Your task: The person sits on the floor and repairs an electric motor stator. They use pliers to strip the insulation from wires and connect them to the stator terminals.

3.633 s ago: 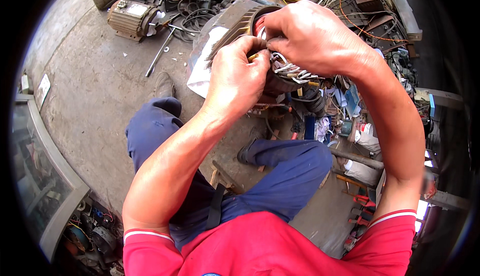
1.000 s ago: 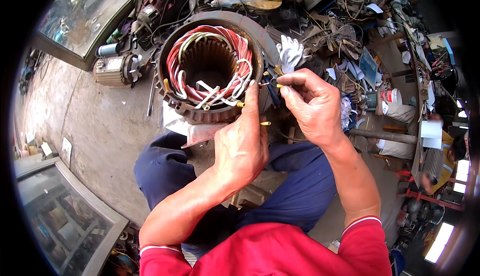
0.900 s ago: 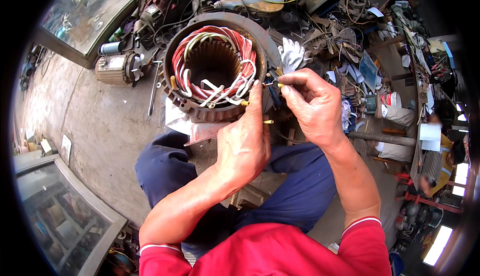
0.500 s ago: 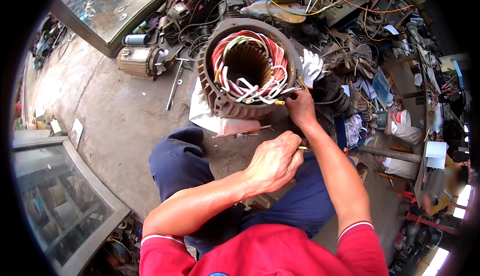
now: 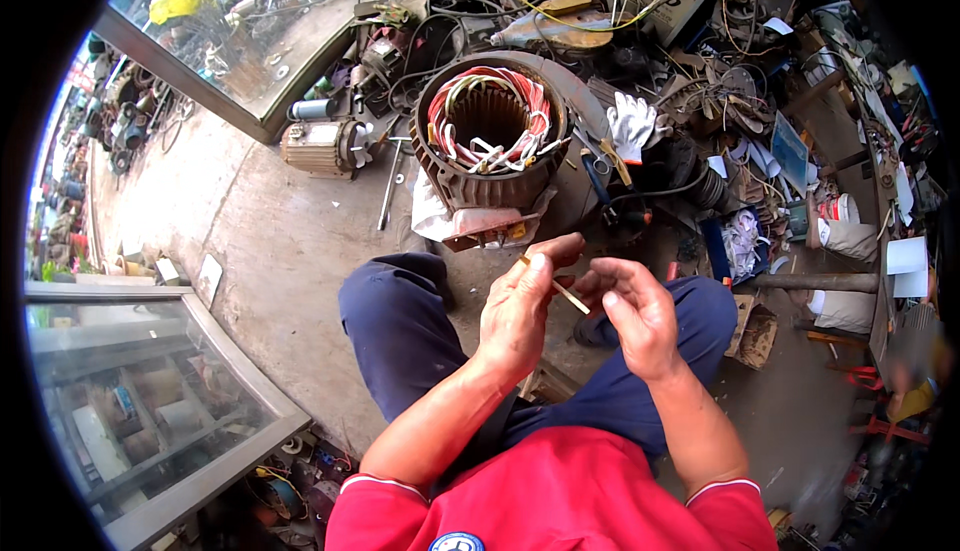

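Observation:
My left hand (image 5: 516, 309) is raised above my lap. Pinched by its thumb and fingers is a thin, pale yellow stick-like piece (image 5: 572, 299), pointing down to the right. Close beside its free end, my right hand (image 5: 637, 313) has thumb and fingers apart and nothing visible in them. Beyond both hands stands a motor stator (image 5: 484, 189) in a ribbed metal housing. Red and white windings (image 5: 543, 111) ring its bore, and white sleeved leads (image 5: 490, 158) lie along the near rim. What the fingers' far sides touch is hidden.
A small ribbed motor (image 5: 318, 148) and a T-handled rod (image 5: 390, 186) lie left of the stator. White gloves (image 5: 632, 126) and pliers (image 5: 597, 173) lie to its right. Cables and scrap parts crowd the back. A glass-paned frame (image 5: 170, 401) stands at the near left.
My right hand has come back from the stator's rim toward my left hand, its fingers spreading. The left hand has moved up and left, bringing the stick-like piece into fuller view. The view has shifted.

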`<state>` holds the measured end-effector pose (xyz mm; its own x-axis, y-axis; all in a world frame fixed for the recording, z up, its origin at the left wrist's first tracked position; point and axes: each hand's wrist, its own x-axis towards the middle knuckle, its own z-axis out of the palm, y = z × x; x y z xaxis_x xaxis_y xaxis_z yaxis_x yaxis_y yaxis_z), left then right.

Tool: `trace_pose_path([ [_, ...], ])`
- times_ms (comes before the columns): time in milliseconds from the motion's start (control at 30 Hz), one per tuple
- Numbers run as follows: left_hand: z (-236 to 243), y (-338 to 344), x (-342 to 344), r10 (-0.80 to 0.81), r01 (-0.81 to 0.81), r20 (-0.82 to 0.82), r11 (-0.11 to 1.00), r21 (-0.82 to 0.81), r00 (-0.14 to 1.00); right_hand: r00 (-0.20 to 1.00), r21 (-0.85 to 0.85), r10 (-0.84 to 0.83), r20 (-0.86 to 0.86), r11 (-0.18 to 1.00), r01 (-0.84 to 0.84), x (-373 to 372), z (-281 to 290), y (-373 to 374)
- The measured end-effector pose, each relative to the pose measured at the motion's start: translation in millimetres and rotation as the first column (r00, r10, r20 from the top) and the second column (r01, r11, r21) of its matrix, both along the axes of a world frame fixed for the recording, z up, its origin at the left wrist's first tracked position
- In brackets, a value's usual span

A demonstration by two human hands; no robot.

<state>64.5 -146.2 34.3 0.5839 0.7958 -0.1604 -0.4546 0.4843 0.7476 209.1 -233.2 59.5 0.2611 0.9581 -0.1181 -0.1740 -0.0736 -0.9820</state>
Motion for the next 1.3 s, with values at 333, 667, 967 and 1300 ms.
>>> trace_pose_path([
  [333,14.7,-43.5,-4.3,-0.093,0.139,0.166,0.946,-0.294,0.982,0.896,0.330,-0.108,0.431,0.943,-0.045,-21.2,10.3,-28.3],
  [667,17.2,-49.8,-13.2,-0.003,0.021,0.133,0.990,-0.138,0.991,0.986,0.233,-0.088,-0.139,0.965,0.119,-7.4,21.5,-44.1],
  [967,22.8,-55.0,-11.9,-0.015,0.015,0.006,0.999,0.031,1.000,0.990,0.118,-0.067,-0.122,0.990,0.081,-13.1,25.0,-47.0],
  [1300,20.8,-57.4,-15.4,-0.045,0.052,-0.078,0.994,0.095,0.996,0.995,0.020,-0.019,0.097,1.000,0.018,-12.6,25.7,-44.1],
])
